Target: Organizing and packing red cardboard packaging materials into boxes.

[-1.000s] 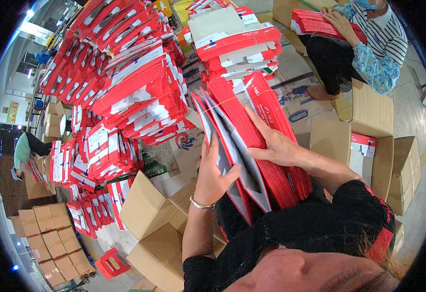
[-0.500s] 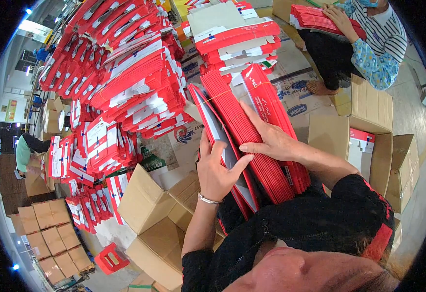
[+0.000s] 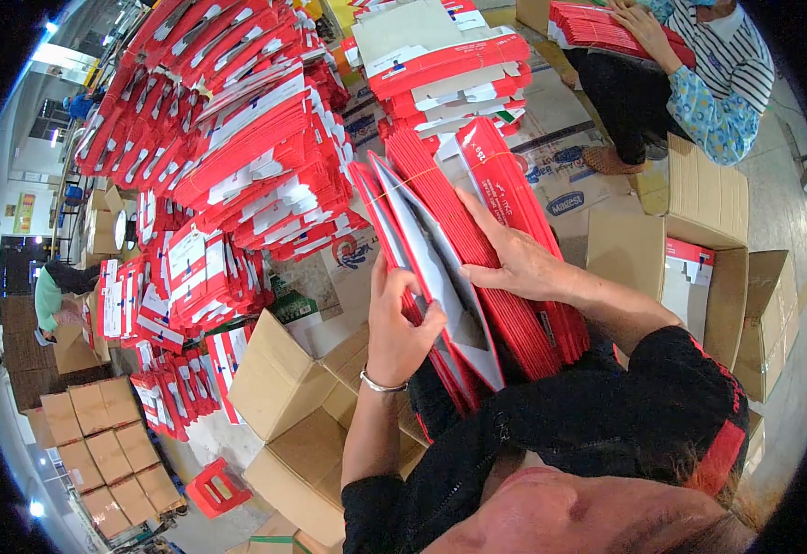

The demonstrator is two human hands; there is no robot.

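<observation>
**Both hands on a bundle of flat red cartons**

While the bundle of flattened red cardboard cartons (image 3: 505, 268) stands on edge against the person's lap, both hands work it. Left hand (image 3: 399, 323), silver bracelet on the wrist, is closed on the near side of the bundle, fingers curled round the edge of the front few cartons, pulling them apart from the rest so a grey-white inner face (image 3: 440, 268) shows in the gap. Right hand (image 3: 519, 263) lies flat on the thicker back part of the bundle, fingers spread and pressing, not wrapped round; thumb side toward the gap. A thin band runs across the bundle's top.

Just left of the lap: open brown cardboard boxes (image 3: 283, 388). Beyond, big tied stacks of red-and-white flat cartons (image 3: 256, 157) piled on the floor. Top right, a second person in a striped top (image 3: 726, 65) sits holding another red stack (image 3: 597, 23). Right of the bundle, an open brown box holding red cartons (image 3: 689, 268).
</observation>
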